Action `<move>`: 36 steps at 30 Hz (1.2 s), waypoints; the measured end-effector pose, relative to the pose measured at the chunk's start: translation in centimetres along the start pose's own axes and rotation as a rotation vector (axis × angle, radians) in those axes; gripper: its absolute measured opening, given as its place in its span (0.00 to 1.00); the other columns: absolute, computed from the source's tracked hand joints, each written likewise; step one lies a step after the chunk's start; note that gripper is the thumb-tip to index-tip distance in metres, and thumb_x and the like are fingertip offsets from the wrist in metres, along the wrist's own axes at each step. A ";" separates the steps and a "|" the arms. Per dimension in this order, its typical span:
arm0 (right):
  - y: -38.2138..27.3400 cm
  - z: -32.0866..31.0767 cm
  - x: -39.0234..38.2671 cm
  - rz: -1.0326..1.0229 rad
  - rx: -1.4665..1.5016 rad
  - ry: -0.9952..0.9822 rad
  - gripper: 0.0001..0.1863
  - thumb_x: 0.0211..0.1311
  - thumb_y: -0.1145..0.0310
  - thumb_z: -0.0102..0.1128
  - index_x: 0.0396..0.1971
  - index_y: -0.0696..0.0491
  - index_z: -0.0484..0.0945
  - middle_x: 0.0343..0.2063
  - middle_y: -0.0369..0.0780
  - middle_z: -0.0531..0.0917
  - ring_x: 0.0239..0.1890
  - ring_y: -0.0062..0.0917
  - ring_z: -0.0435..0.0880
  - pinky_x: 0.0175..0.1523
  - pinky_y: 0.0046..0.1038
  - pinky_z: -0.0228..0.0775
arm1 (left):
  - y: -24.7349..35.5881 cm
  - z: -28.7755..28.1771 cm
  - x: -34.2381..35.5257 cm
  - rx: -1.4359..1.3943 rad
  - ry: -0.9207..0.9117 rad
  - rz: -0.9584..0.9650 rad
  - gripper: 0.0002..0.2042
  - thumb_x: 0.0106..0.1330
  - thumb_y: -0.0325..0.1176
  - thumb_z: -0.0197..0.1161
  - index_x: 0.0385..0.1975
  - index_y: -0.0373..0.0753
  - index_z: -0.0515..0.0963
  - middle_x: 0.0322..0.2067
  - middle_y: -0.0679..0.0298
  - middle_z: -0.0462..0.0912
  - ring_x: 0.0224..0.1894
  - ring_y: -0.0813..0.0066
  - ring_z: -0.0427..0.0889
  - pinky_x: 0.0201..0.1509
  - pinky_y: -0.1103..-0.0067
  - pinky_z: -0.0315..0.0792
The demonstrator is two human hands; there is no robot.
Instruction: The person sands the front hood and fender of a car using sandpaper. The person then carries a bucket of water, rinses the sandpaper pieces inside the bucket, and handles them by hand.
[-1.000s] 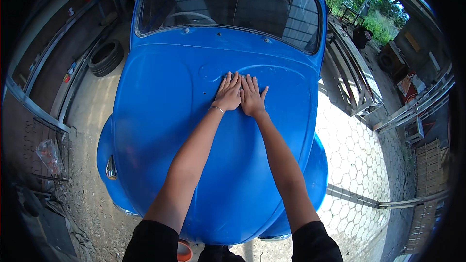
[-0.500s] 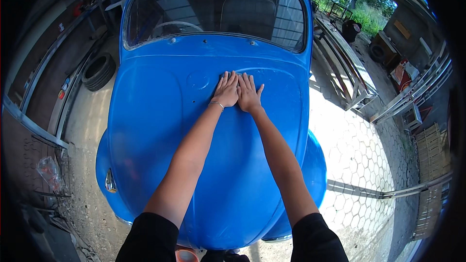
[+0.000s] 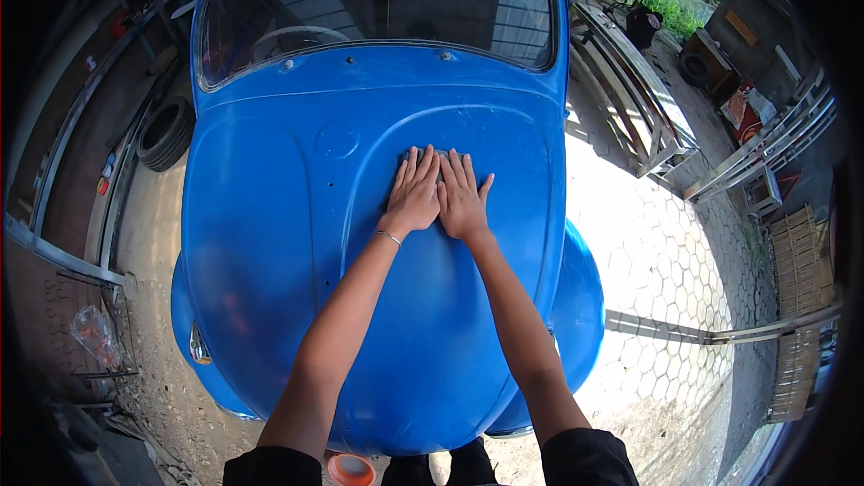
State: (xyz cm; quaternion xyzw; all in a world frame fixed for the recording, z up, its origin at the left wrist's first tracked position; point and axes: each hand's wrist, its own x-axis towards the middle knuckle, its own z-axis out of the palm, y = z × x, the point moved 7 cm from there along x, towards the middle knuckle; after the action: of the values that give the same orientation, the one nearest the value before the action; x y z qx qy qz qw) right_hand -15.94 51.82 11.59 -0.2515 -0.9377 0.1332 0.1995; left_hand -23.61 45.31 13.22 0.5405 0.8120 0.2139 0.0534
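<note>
Both of my hands lie flat, side by side, on the blue hood [image 3: 252,189] of a rounded car. My left hand [image 3: 416,193], with a thin bracelet at its wrist, has its fingers stretched toward the windshield [image 3: 360,4]. Beside it, my right hand [image 3: 463,200] rests with straight fingers and its thumb pointing away to the right. A thin dark pad or sheet [image 3: 439,176] shows between and around the fingers, pressed against the hood; most of it is hidden, and its kind cannot be made out. A round raised mark [image 3: 337,140] sits left of my hands.
An orange-rimmed container [image 3: 351,469] stands on the ground by my feet. Tires [image 3: 166,133] lie beside the car at left. A long wooden bench [image 3: 630,81] runs along the right, near metal rails [image 3: 765,148] and sunlit paving [image 3: 661,279].
Both hands have slid down the hood toward me and slightly right of the round mark, still flat. The view has shifted, and more of the container near my feet shows.
</note>
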 end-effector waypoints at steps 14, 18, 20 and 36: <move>5.1 -0.3 11.4 -0.003 0.066 -0.123 0.29 0.74 0.56 0.32 0.72 0.41 0.51 0.75 0.34 0.47 0.77 0.34 0.40 0.70 0.67 0.22 | -1.6 0.2 11.8 0.152 -0.025 -0.132 0.29 0.74 0.37 0.39 0.73 0.38 0.45 0.75 0.56 0.39 0.76 0.52 0.35 0.78 0.64 0.35; 6.0 -0.7 6.9 0.008 0.067 -0.120 0.29 0.73 0.56 0.32 0.72 0.43 0.51 0.74 0.36 0.48 0.77 0.35 0.40 0.70 0.67 0.22 | 0.9 1.9 8.5 0.121 -0.065 -0.122 0.29 0.75 0.38 0.38 0.73 0.38 0.44 0.75 0.57 0.39 0.76 0.53 0.35 0.78 0.64 0.35; 6.4 -0.6 3.8 -0.002 0.096 -0.079 0.29 0.73 0.56 0.33 0.72 0.43 0.53 0.74 0.36 0.48 0.77 0.35 0.41 0.70 0.67 0.22 | 2.1 3.2 6.2 0.127 -0.037 -0.084 0.29 0.74 0.37 0.39 0.73 0.37 0.44 0.75 0.58 0.39 0.76 0.53 0.35 0.78 0.64 0.35; 12.2 -2.1 9.7 0.067 0.106 -0.058 0.28 0.74 0.55 0.32 0.72 0.43 0.53 0.74 0.35 0.48 0.77 0.33 0.40 0.70 0.66 0.18 | 4.2 4.0 14.8 0.123 0.034 -0.067 0.29 0.73 0.39 0.40 0.72 0.38 0.51 0.75 0.59 0.45 0.77 0.56 0.38 0.78 0.66 0.35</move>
State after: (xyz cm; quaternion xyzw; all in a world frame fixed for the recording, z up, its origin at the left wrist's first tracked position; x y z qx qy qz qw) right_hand -17.62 67.47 12.20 -0.2679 -0.9257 0.1966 0.1807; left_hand -24.84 61.18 13.48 0.5117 0.8419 0.1711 0.0135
